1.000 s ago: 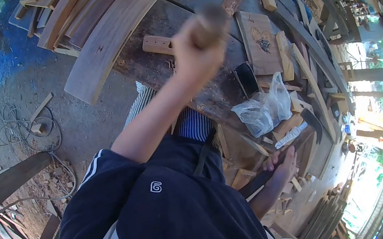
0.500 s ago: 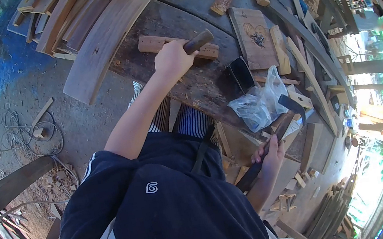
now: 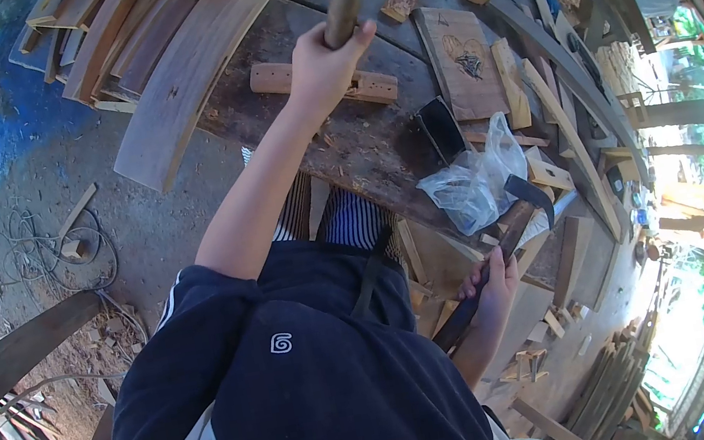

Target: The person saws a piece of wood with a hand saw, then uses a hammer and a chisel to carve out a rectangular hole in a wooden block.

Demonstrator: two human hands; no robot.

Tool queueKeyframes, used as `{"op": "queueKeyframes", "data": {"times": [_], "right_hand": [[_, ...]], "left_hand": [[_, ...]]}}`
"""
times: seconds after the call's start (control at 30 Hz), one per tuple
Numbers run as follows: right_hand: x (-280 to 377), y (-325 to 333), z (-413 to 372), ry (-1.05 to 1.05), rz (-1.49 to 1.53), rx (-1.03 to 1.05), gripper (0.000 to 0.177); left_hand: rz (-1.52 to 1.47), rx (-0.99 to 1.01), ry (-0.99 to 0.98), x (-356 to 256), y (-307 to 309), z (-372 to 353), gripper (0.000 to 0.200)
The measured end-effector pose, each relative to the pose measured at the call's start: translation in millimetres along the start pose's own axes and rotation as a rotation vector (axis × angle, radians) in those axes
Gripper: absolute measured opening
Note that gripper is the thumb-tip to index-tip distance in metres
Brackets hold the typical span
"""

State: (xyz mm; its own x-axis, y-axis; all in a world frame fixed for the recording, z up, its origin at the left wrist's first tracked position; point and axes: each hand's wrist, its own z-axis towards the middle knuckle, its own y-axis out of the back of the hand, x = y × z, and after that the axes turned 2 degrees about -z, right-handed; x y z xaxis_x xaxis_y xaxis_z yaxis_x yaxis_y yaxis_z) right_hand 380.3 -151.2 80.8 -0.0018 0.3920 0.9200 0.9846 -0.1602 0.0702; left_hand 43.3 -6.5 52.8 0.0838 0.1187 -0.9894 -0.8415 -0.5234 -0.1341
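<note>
My left hand [image 3: 323,68] is closed around a thick, round wooden handle [image 3: 344,14], whose blunt end sticks up past the thumb; its lower end is hidden. Below that hand, on the workbench, lies a long reddish wooden piece with small holes [image 3: 271,78], partly covered by the hand. My right hand [image 3: 492,279] grips the dark shaft of a hammer [image 3: 520,221] with a curved dark metal head, held near the bench's right front edge. Just above the hammer are a crumpled clear plastic bag [image 3: 472,192] and a black box-like object [image 3: 441,130].
A board with a heart-shaped mark and a small pile of dark metal bits [image 3: 461,64] lies on the workbench [image 3: 352,160]. Curved planks [image 3: 200,74] are stacked at the left. Wood strips [image 3: 568,130] line the right side. A tangled cord [image 3: 104,250] lies on the floor.
My left hand has risen slightly away from the holed wooden piece, and the handle in it has turned from pointing right to pointing up. My right hand and the hammer have barely shifted.
</note>
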Motion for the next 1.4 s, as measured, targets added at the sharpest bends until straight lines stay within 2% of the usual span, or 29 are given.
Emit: {"op": "queueKeyframes", "data": {"times": [0.03, 0.1, 0.13, 0.2, 0.23, 0.4, 0.5, 0.93, 1.03, 1.1, 1.27, 1.33, 1.4], "right_hand": [[0.5, 0.0, -0.2, -0.001, 0.002, 0.0, 0.02], [1.4, 0.0, -1.7, 0.021, 0.009, 0.005, 0.02], [1.5, -0.4, -2.1, 0.02, 0.012, 0.003, 0.02], [1.9, -0.8, -2.0, 0.003, 0.004, -0.026, 0.02], [1.2, 0.0, -1.1, 0.004, 0.007, -0.027, 0.02], [-0.5, 2.6, 1.1, -0.025, 0.044, -0.03, 0.017], [-1.5, 7.0, 3.2, -0.02, 0.055, -0.013, 0.016], [-5.1, 8.0, 5.5, -0.05, 0.051, -0.045, 0.018], [-7.8, 7.4, 5.8, -0.064, 0.053, -0.057, 0.018], [-8.1, 7.0, 6.0, -0.076, 0.065, -0.04, 0.018], [-4.3, 5.3, 3.9, -0.045, 0.044, -0.029, 0.018], [-4.9, 4.6, 3.1, -0.037, 0.034, -0.026, 0.018], [-6.4, 4.8, 2.7, -0.044, 0.02, -0.036, 0.018]], "left_hand": [[0.002, 0.001, 0.0, -9.7, -4.4, 2.9, 0.038], [-0.431, -0.071, -0.086, -29.5, -13.3, 8.2, 0.034], [-0.429, -0.068, -0.086, -34.3, -16.4, 11.3, 0.034], [-0.564, -0.178, -0.242, -40.0, -22.8, 17.6, 0.025], [-0.564, -0.175, -0.242, -40.6, -26.7, 19.2, 0.025], [-0.393, -0.244, -0.311, -31.0, -40.7, 18.9, 0.018], [-0.352, -0.291, -0.261, -24.1, -43.3, 15.6, 0.015], [-0.339, -0.354, -0.255, -15.7, -48.5, 18.2, 0.014], [-0.361, -0.38, -0.324, -20.9, -59.7, 10.5, 0.016], [-0.152, -0.386, -0.401, -20.9, -68.3, 4.5, 0.015], [0.059, -0.298, -0.519, -14.8, -87.0, -15.2, 0.017], [0.208, -0.214, -0.661, -11.1, -92.2, -23.4, 0.016], [0.236, -0.222, -0.656, -11.9, -99.2, -28.3, 0.02]]}}
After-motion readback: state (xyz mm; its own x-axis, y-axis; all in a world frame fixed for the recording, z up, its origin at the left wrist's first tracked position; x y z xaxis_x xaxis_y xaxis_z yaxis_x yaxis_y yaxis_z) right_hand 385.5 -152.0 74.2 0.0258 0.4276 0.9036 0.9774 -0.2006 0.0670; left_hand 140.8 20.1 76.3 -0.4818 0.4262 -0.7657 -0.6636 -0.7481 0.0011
